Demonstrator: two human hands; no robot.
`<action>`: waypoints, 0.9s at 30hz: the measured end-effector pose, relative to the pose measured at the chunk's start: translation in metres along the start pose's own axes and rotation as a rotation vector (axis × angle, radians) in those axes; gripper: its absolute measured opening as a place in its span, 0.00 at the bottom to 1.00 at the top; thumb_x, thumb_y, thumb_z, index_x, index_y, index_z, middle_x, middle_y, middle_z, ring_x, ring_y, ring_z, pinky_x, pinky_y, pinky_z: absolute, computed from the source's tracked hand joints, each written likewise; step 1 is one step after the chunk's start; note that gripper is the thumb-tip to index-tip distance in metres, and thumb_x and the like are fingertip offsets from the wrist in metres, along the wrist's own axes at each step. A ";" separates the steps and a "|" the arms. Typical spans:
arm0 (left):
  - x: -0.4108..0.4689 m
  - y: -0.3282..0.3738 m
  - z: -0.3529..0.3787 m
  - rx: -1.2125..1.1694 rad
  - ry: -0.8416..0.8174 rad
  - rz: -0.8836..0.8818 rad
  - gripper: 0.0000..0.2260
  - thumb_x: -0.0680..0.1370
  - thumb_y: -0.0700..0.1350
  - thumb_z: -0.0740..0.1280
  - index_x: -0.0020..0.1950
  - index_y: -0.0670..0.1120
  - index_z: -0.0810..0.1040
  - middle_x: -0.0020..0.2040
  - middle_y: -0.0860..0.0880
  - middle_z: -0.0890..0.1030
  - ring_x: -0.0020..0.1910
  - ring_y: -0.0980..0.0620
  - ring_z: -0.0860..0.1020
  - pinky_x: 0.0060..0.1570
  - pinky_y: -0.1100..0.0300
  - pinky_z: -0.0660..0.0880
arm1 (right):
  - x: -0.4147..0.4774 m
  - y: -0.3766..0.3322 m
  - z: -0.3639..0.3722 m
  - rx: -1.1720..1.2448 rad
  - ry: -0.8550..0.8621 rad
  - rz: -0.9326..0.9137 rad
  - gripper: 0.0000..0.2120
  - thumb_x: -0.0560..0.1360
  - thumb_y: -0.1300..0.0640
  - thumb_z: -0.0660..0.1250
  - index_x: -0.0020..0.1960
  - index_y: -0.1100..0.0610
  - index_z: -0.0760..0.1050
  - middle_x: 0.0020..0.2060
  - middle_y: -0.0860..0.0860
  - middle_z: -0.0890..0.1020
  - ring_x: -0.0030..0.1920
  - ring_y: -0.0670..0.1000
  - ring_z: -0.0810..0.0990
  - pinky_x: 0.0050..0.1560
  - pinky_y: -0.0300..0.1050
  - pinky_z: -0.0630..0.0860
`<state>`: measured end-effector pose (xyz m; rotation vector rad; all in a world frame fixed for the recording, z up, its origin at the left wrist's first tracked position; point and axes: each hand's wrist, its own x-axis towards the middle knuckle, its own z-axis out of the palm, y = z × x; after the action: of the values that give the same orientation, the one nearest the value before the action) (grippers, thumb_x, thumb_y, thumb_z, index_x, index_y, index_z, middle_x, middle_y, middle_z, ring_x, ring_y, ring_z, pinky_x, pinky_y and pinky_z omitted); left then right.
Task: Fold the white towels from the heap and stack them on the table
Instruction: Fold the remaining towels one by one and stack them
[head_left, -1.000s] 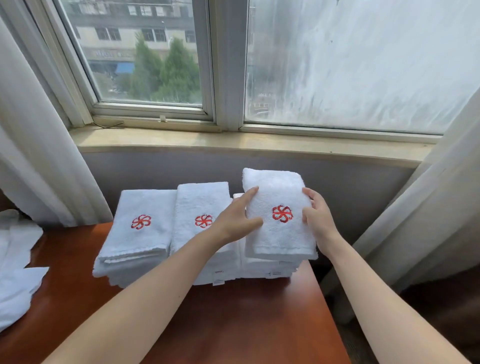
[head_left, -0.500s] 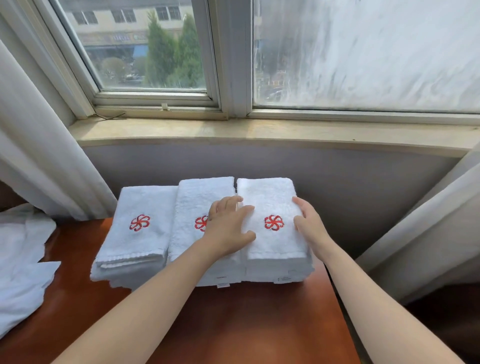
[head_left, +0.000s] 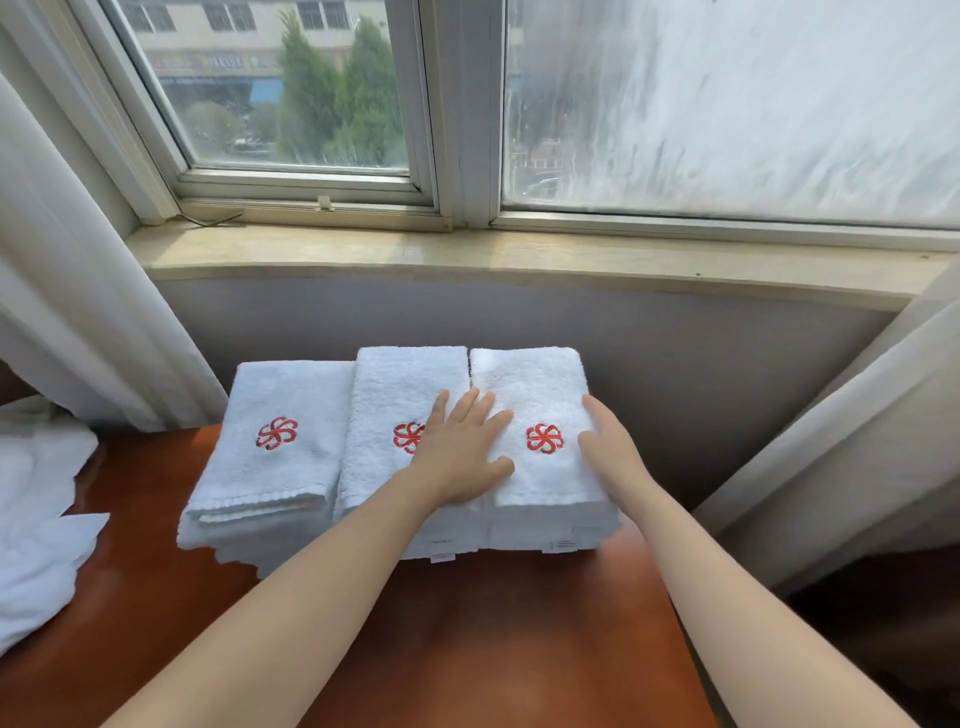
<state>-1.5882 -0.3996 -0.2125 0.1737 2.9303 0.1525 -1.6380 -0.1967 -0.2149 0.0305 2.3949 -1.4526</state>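
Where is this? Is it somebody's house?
Probably a hotel room: three stacks of matching white towels with the same red logo sit on a wooden table under a curtained window.

Middle stack: the left hand covers the right part of its red emblem and its near right corner.
Right stack: its right side is behind the right hand; how many towels lie below cannot be counted.
Right hand: seen from its edge; the far fingers are hidden behind the near ones.
Heap: cut by the left edge.
Small tags: print too small to read.
Table: near part cut by the bottom edge.
Right pane: smeared white, the outside is only a blur.
Forearms: both cut by the bottom edge.
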 end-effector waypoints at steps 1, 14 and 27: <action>-0.002 -0.001 -0.003 -0.032 0.012 0.008 0.27 0.81 0.56 0.55 0.79 0.54 0.57 0.82 0.48 0.51 0.80 0.50 0.43 0.76 0.43 0.35 | -0.003 -0.001 0.000 -0.018 0.007 -0.001 0.31 0.77 0.66 0.55 0.79 0.53 0.58 0.78 0.48 0.61 0.76 0.49 0.61 0.70 0.41 0.60; -0.081 -0.025 -0.029 -0.467 0.289 -0.205 0.23 0.82 0.56 0.58 0.78 0.55 0.61 0.75 0.54 0.68 0.70 0.52 0.70 0.62 0.54 0.68 | -0.070 -0.062 0.045 -0.391 0.004 -0.311 0.28 0.77 0.56 0.61 0.77 0.49 0.62 0.76 0.45 0.64 0.71 0.47 0.68 0.66 0.46 0.68; -0.228 -0.144 -0.021 -0.458 0.392 -0.573 0.27 0.80 0.51 0.62 0.78 0.54 0.59 0.76 0.51 0.66 0.71 0.47 0.69 0.65 0.49 0.72 | -0.120 -0.134 0.200 -0.569 -0.301 -0.698 0.30 0.76 0.57 0.63 0.77 0.50 0.62 0.76 0.47 0.65 0.74 0.49 0.65 0.66 0.49 0.70</action>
<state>-1.3858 -0.5726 -0.1645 -0.8369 3.0621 0.8253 -1.4952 -0.4156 -0.1483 -1.1627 2.5611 -0.8320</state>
